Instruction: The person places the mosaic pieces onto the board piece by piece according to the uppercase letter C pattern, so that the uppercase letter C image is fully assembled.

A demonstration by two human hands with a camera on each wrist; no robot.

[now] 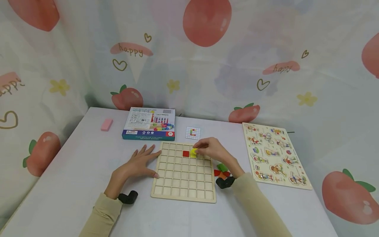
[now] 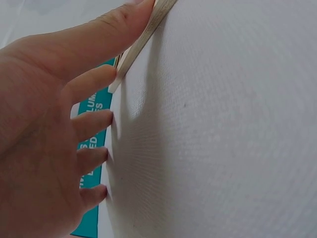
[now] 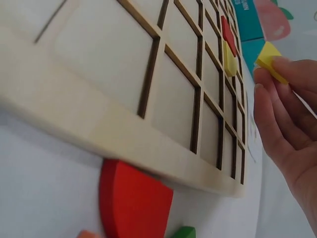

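A wooden grid board point(image 1: 183, 199) lies on the white table. In its upper rows sits a red square piece point(image 1: 186, 153), with a yellow piece point(image 3: 229, 59) in the cell beside it. Between thumb and fingers, my right hand point(image 1: 212, 150) pinches another yellow piece point(image 3: 270, 59), raised above the board in the right wrist view. My left hand point(image 1: 133, 168) is spread on the board's left side, thumb and index fingertip at its edge. Right of the board lie loose pieces: a green one point(image 1: 222, 167), red ones point(image 3: 136, 201) and an orange one point(image 1: 222, 176), partly hidden by the right wrist.
Behind the board are a small pattern card point(image 1: 193, 133) and a flat boxed set point(image 1: 149, 123). A pink block point(image 1: 107, 125) lies at the back left. A wooden puzzle board with figures point(image 1: 276, 154) takes up the right side. Printed cloth point(image 1: 201, 82) hangs behind the table.
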